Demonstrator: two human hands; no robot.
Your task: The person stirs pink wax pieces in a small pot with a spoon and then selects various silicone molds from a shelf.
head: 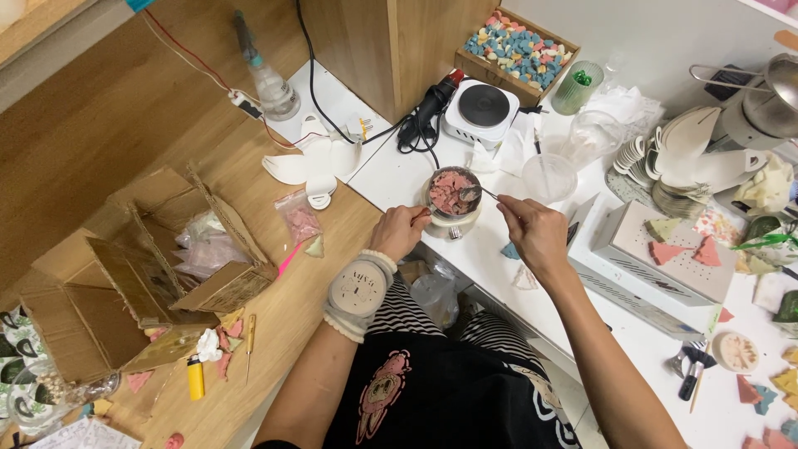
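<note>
I am sitting close to the white table [432,179] in my black top and striped trousers, and I am looking down at my two hands. My left hand [399,231], with a grey and cream wrist band [359,291] on the arm, is curling shut around the handle and side of a small round metal cup [454,199] to keep it steady. The cup is standing on the white table near its front edge, right between my hands. It is full of pink broken chunks [451,190]. My right hand [534,234] is pinching a thin metal spoon [472,194], and the spoon's bowl is resting on the chunks. So I think I am stirring or pressing the pink chunks down. The next move should be slow and gentle, so no chunks hop over the rim. Just behind the cup, a clear plastic cup [549,176] is standing, and a little white hot plate with a black round top [480,110] is sitting near it. Farther back, a brown box of blue, pink and yellow pieces [517,51] is waiting. Off to my left, an open cardboard box [158,258] is lying on the brown wooden top.
</note>
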